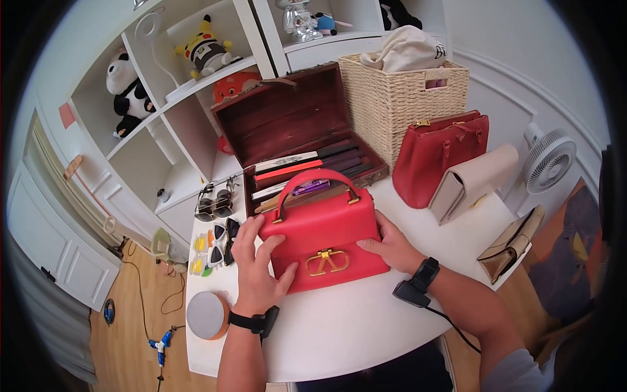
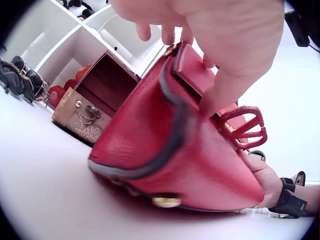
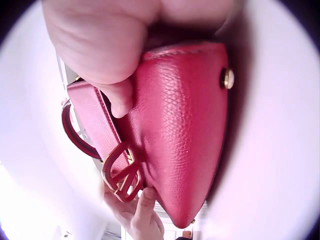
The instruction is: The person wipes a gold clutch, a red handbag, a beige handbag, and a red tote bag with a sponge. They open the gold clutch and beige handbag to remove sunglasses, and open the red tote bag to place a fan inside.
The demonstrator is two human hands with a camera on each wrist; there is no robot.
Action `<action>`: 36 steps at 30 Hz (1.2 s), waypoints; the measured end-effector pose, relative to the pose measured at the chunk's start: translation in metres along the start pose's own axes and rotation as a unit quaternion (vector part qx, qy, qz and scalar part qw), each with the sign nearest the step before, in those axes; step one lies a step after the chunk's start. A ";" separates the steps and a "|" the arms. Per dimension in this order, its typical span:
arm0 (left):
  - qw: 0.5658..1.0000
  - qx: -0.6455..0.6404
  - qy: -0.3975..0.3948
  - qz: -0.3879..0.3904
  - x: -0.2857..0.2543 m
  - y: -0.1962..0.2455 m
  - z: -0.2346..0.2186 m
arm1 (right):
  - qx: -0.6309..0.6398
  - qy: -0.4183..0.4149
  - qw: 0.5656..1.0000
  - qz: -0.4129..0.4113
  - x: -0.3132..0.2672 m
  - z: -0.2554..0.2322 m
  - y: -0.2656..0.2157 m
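Note:
A red handbag with a top handle and a gold V-shaped clasp leans back on the white table, clasp side facing me. My left hand holds its left end, thumb against the front panel and fingers at the side edge. At the opposite end, my right hand grips the side, its thumb lying on the front just right of the clasp. Small gold feet show on the bag's underside in the left wrist view. The right hand's fingers behind the bag are mostly hidden.
Behind the bag stands an open dark-red wooden chest holding flat items. Sunglasses and a round grey-topped speaker-like object sit left. Rightward are a larger red handbag, a beige bag, a gold purse and a woven basket.

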State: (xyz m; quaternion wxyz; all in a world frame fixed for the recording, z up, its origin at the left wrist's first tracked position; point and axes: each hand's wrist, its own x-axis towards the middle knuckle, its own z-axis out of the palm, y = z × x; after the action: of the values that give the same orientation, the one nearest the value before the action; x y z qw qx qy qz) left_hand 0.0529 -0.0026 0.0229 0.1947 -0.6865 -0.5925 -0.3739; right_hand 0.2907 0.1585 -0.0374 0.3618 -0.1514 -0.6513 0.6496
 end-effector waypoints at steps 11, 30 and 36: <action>0.999 -0.015 -0.037 -0.002 0.000 -0.005 0.001 | 0.065 -0.045 0.995 0.056 0.001 -0.018 -0.005; 0.991 0.056 0.045 0.111 -0.004 0.001 -0.001 | -0.067 -0.034 0.997 -0.004 -0.002 -0.013 -0.014; 0.981 0.094 0.075 0.151 -0.003 0.006 -0.001 | -0.122 0.005 0.992 -0.039 -0.004 -0.007 -0.015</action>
State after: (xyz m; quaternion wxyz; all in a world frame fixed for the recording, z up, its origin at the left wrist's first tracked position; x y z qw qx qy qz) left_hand 0.0579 -0.0068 0.0227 0.3567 -0.7166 -0.4983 -0.3331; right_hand 0.3025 0.1590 -0.0250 0.3690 -0.1716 -0.7292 0.5501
